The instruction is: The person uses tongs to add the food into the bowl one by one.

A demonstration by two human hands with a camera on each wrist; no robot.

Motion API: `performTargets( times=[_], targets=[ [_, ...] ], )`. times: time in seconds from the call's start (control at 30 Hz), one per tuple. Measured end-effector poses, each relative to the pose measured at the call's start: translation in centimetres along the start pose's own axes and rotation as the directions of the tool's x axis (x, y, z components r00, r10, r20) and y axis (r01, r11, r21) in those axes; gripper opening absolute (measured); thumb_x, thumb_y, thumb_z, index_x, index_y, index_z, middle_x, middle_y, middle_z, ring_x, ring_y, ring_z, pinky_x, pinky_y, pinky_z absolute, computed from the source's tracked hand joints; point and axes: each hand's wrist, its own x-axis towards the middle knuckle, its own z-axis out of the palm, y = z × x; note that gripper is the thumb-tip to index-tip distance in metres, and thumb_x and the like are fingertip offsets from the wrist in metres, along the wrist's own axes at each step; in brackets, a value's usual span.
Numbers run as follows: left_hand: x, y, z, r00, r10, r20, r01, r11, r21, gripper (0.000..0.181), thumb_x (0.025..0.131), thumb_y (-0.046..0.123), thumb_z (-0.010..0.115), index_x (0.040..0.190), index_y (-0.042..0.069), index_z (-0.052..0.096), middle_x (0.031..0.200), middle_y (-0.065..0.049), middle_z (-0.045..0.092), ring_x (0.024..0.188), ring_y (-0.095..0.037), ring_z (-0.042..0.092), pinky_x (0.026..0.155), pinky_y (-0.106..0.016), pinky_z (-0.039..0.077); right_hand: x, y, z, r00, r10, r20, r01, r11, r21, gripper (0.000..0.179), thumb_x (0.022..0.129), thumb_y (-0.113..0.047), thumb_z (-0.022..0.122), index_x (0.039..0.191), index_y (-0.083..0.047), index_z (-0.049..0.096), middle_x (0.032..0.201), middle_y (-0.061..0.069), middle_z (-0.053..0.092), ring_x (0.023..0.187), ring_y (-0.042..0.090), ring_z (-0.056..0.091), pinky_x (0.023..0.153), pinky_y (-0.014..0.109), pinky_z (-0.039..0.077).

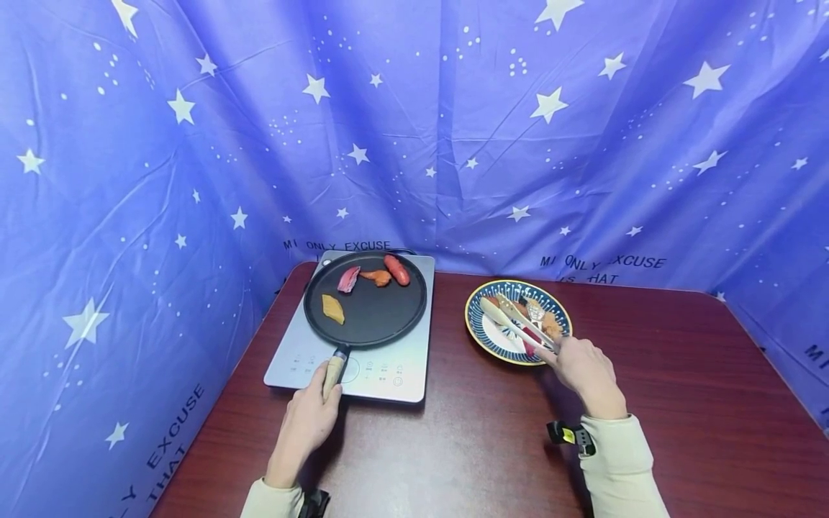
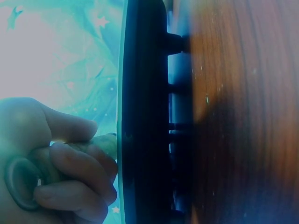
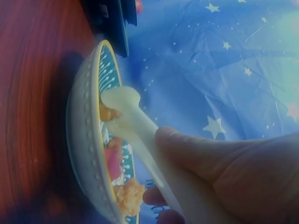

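My left hand (image 1: 308, 416) grips the pale handle (image 1: 334, 374) of a flat black pan (image 1: 376, 316); in the left wrist view its fingers (image 2: 79, 172) curl round that handle. On the pan lie a red sausage (image 1: 397, 270), an orange-brown piece (image 1: 379, 278), a pink-and-white piece (image 1: 349, 279) and a yellow piece (image 1: 333, 309). My right hand (image 1: 586, 370) holds cream tongs (image 1: 512, 325), their tips down among the food on a patterned plate (image 1: 479, 339). In the right wrist view the tong tips (image 3: 122, 99) are beside a brownish piece (image 3: 109, 114) inside the rim.
The pan sits on a silver induction cooktop (image 1: 404, 360) on a dark red wooden table (image 1: 466, 424). More food, including a breaded piece (image 3: 130, 198), lies on the plate. A blue star-print curtain (image 1: 414, 144) hangs behind and at both sides.
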Motion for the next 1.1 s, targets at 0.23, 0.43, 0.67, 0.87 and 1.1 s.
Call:
performTargets(
  times=[0.23,0.43,0.67,0.87,1.1],
  targets=[
    [-0.2,0.1,-0.1,1.000,-0.002,0.003,0.002,1.000,-0.004,0.050,0.091,0.022,0.055,0.138,0.008,0.044,0.086,-0.022,0.063,0.065,-0.029,0.059,0.057,-0.048,0.044,0.1,0.8,0.0,0.999,-0.053,-0.006,0.053,0.999,-0.008,0.044,0.089,-0.047,0.059,0.082,-0.003,0.061,0.075,0.023,0.059,0.066,0.039,0.058,0.052,0.050,0.043],
    [-0.1,0.1,0.0,1.000,-0.004,0.000,0.004,1.000,-0.006,0.050,0.092,0.023,0.055,0.139,0.009,0.044,0.087,-0.021,0.064,0.067,-0.030,0.060,0.059,-0.048,0.044,0.3,1.2,-0.1,0.997,-0.073,-0.004,0.073,0.997,0.002,0.039,0.090,-0.042,0.060,0.074,-0.006,0.060,0.067,0.017,0.056,0.060,0.034,0.056,0.051,0.049,0.042],
    [-0.1,0.0,0.0,1.000,-0.002,-0.006,0.002,1.000,-0.003,0.050,0.091,0.023,0.055,0.138,0.008,0.044,0.090,-0.023,0.064,0.070,-0.032,0.061,0.060,-0.049,0.044,0.5,2.3,-0.1,0.994,-0.109,-0.009,0.109,0.994,0.028,0.039,0.090,-0.041,0.060,0.063,-0.014,0.050,0.058,0.004,0.046,0.055,0.025,0.047,0.049,0.040,0.035],
    [0.1,0.1,0.1,1.000,0.004,-0.005,-0.004,1.000,-0.004,0.051,0.092,0.024,0.055,0.139,0.009,0.044,0.090,-0.023,0.064,0.071,-0.033,0.062,0.060,-0.049,0.044,0.6,3.4,0.4,0.991,-0.135,-0.009,0.135,0.988,0.072,0.042,0.093,-0.043,0.055,0.063,-0.013,0.052,0.052,-0.001,0.044,0.052,0.018,0.045,0.050,0.034,0.034],
    [0.1,0.0,-0.1,1.000,0.015,-0.016,-0.015,1.000,0.006,0.051,0.091,0.024,0.056,0.138,0.008,0.044,0.088,-0.023,0.064,0.070,-0.034,0.062,0.059,-0.050,0.045,0.8,4.3,1.3,0.993,-0.097,0.068,0.080,0.972,0.222,0.045,0.095,-0.044,0.052,0.069,-0.007,0.058,0.046,-0.001,0.049,0.044,0.015,0.051,0.051,0.033,0.038]
  ],
)
